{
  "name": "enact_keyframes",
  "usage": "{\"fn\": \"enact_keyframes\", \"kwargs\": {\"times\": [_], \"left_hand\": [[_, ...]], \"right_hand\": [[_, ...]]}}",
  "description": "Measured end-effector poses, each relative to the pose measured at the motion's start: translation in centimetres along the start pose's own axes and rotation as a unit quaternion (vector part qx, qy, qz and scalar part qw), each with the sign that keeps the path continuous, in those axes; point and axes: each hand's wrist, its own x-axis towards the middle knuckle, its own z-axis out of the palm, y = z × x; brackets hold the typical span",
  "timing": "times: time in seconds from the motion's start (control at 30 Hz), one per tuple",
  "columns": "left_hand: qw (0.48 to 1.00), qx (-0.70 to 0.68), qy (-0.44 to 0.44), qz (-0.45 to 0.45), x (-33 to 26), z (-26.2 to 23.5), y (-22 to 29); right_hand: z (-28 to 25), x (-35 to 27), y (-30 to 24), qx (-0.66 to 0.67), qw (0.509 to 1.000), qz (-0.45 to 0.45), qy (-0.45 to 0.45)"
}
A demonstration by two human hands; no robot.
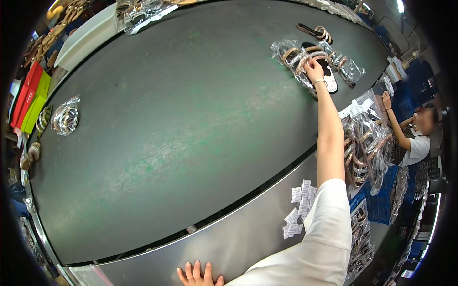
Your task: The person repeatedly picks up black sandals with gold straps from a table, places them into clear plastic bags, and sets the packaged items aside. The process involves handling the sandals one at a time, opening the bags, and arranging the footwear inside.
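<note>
My right hand (315, 71) reaches to the far right of the dark green-grey belt (191, 105). Its fingers close on the straps of a sandal (329, 81) with a dark insole and a white heel part. Clear plastic-bagged sandals lie against it on both sides: one bagged sandal (292, 55) to the left, another bagged sandal (347, 65) to the right. Just beyond them rests a loose strappy sandal (315, 33). My left hand (200, 274) lies on the metal ledge (224, 248) at the lower edge, fingers spread, holding nothing.
White paper labels (301, 202) lie on the ledge by my right arm. Several bagged sandals (365, 152) pile up at right, above a blue crate (381, 205). Another person (415, 138) works there. At far left are a bagged pair (66, 117), red and green boxes (31, 97) and a white bin (88, 35).
</note>
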Motion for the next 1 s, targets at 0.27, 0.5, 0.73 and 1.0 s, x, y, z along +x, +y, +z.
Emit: {"fn": "enact_keyframes", "kwargs": {"times": [0.27,0.5,0.73,1.0], "left_hand": [[0.998,-0.007,0.050,0.029,0.5,-0.8,0.1],[0.850,-0.481,0.208,-0.049,0.3,-1.6,-2.7],[0.422,-0.846,0.320,-0.067,-0.3,-4.4,-3.5],[0.536,-0.721,0.410,-0.158,-7.8,-2.6,-6.2]], "right_hand": [[5.2,-12.4,-18.5,0.107,0.973,-0.201,-0.039],[-3.0,-30.9,-37.1,0.267,0.922,-0.184,-0.211],[-14.5,-49.8,-42.1,0.366,0.845,-0.250,-0.300],[-15.8,-56.0,-34.2,0.399,0.773,-0.163,-0.465]]}}
